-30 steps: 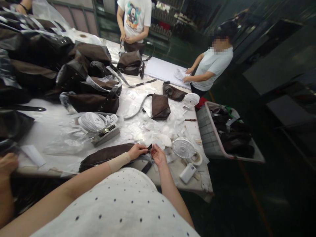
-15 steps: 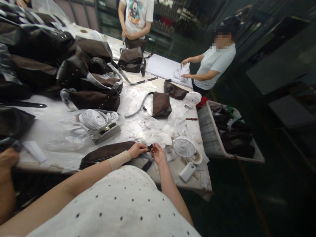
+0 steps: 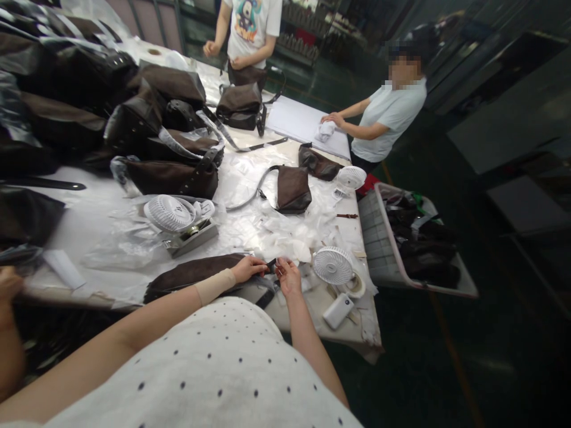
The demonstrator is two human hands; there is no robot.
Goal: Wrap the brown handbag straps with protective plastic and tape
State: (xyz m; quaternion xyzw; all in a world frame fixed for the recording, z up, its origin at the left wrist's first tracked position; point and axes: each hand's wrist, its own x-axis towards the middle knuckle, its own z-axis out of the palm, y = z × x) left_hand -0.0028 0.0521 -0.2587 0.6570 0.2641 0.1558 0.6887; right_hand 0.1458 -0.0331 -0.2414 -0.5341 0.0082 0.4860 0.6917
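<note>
Close to the table's front edge, a dark brown bag [image 3: 191,275] lies in front of my body, partly covered by my left forearm. My left hand [image 3: 248,269] pinches a short black strap [image 3: 272,266] from the left side. On its other end, the fingers of my right hand [image 3: 288,277] are closed, palm turned up. The strap looks like part of the bag, though the join is hidden behind my hand. Below my hands a wider dark strap end [image 3: 266,297] lies by the table edge.
White fans [image 3: 332,265] stand on the table, one beside a grey tape dispenser [image 3: 193,239]. A white phone-like device [image 3: 338,311] lies front right. Brown bags [image 3: 169,175] pile up left; a bin [image 3: 379,238] stands right. Two co-workers stand across; another person's hand [image 3: 8,284] is far left.
My hands stay in place while the strap between them has turned slightly and shows flatter. Across the table, one co-worker raises a hand and the other bunches white material. The hand at far left moved left.
</note>
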